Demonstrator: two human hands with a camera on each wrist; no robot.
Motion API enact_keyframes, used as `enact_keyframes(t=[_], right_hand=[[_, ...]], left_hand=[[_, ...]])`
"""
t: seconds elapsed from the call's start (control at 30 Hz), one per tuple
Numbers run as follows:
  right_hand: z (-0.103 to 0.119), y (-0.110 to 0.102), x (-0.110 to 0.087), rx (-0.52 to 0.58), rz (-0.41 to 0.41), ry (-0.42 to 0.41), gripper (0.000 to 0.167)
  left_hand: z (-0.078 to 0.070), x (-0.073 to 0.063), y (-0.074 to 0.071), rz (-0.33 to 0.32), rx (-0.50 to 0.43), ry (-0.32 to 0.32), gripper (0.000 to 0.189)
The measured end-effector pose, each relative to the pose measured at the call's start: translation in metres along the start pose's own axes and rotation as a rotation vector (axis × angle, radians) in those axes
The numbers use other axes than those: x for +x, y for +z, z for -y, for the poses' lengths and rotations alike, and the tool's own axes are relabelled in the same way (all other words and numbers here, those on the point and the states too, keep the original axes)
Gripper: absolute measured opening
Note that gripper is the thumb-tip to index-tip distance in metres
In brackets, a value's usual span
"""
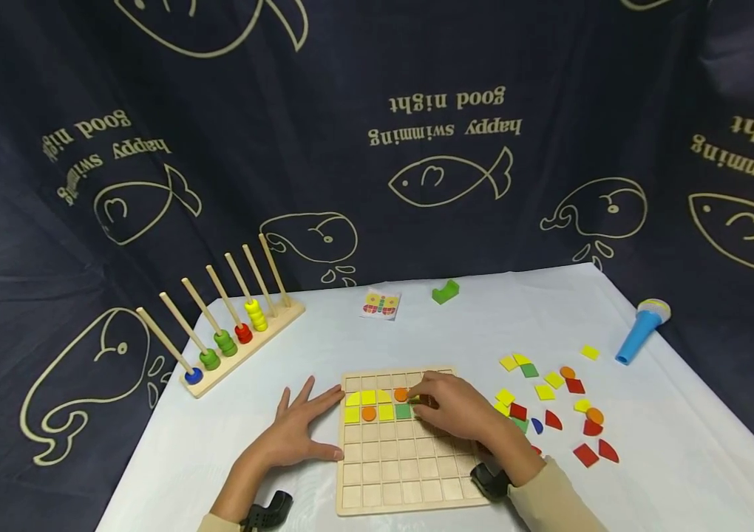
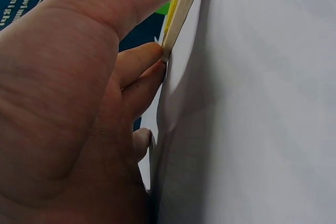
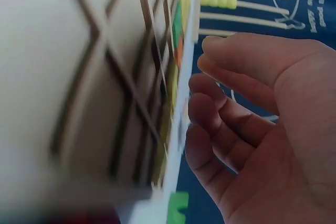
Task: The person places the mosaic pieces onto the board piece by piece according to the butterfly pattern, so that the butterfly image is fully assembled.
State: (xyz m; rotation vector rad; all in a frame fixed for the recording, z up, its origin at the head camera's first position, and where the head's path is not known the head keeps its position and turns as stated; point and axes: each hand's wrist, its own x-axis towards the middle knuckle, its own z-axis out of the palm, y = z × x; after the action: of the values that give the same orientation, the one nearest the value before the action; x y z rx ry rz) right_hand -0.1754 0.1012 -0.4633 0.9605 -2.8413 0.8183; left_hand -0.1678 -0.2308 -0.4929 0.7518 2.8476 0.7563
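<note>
A wooden grid board lies on the table, its upper rows holding yellow pieces, orange discs and a green square. My left hand spreads its fingers at the board's left edge; fingertips and thumb rest against the wooden side in the left wrist view. Over the upper right of the board is my right hand, fingertips right by a yellow piece next to an orange disc. In the right wrist view its fingers are loosely bent, with no piece visible between them and the thumb.
Loose yellow, red, green, orange and blue pieces, among them a red square, lie scattered right of the board. A blue toy microphone is far right. A peg abacus stands back left. Behind lie a pattern card and a green block.
</note>
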Motion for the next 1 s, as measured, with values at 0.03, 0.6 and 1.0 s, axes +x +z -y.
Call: enact_keyframes(t=[0.03,0.6,1.0], right_hand=[[-0.002,-0.003,-0.002,-0.004,-0.001,0.016,0.021],[-0.084,-0.054,-0.040,0.090,-0.088,0.307,0.027],[-0.114,-0.058,-0.052,-0.083,-0.176,0.485,0.033]], left_hand=[[0.000,0.000,0.000,-0.001,0.002,-0.001,0.102],[0.001,-0.003,0.001,0.000,-0.011,0.006,0.102],[-0.003,-0.001,-0.001,0.002,0.001,-0.019,0.103]])
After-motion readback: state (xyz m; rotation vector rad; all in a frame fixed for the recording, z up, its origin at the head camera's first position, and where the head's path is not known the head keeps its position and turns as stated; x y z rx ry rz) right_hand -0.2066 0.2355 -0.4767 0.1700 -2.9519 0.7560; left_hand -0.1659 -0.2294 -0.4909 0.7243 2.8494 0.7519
